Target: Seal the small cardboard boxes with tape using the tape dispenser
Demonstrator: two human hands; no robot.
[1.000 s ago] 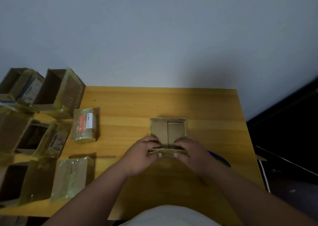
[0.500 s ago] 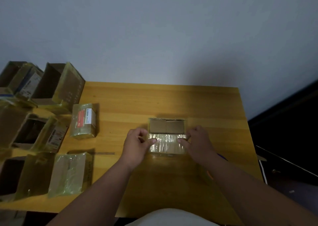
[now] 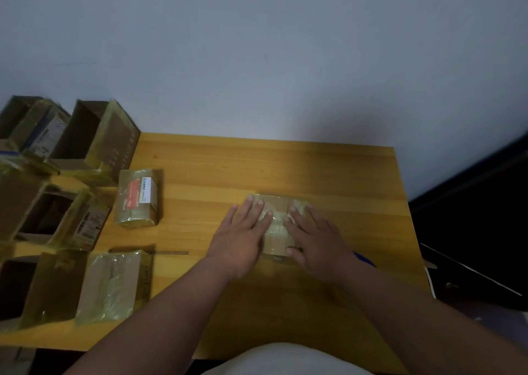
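A small cardboard box [image 3: 276, 231], its top covered in shiny tape, lies in the middle of the wooden table [image 3: 285, 166]. My left hand [image 3: 243, 231] lies flat on the box's left half, fingers spread. My right hand [image 3: 314, 234] lies flat on its right half in the same way. Both palms press down on the closed flaps, and only a strip of the box shows between them. A blue object [image 3: 364, 259], perhaps the tape dispenser, peeks out from behind my right wrist; most of it is hidden.
A small taped box with a red and white label [image 3: 138, 197] sits left of centre. Another taped box [image 3: 114, 286] lies at the front left. Several open cardboard boxes [image 3: 85, 140] crowd the left edge. A wall stands behind the table, and dark floor lies to the right.
The near flap has been folded down over the open box. Both hands moved from its sides onto its top and now lie flat on it.
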